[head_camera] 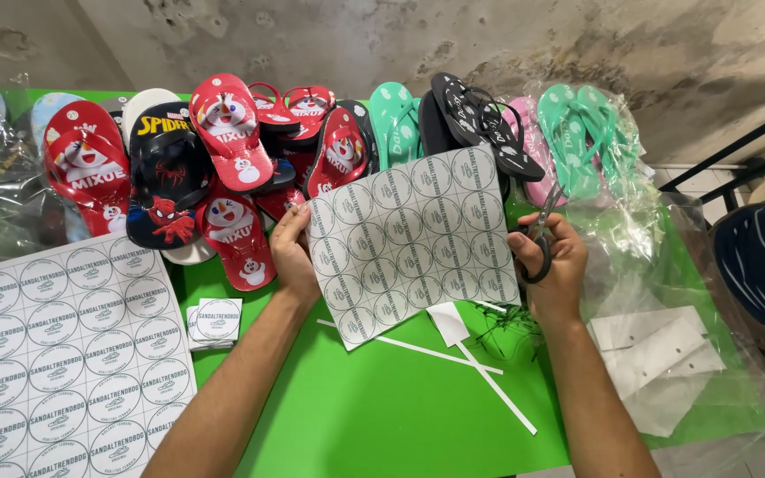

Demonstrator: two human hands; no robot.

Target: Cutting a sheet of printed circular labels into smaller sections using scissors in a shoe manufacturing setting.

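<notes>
Sticker sheet (413,243) of round labels held above the green worktop (382,407), left hand (292,252) pinching its left edge, right hand (555,261) closed around black-handled scissors (537,235) at its right edge, flip-flops (223,150) lined up behind

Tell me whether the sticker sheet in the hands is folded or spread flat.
Spread flat: the sticker sheet shows its full grid of round labels, uncreased.

green table (382,416), flip-flops (223,142), sticker sheet (64,354)
</notes>
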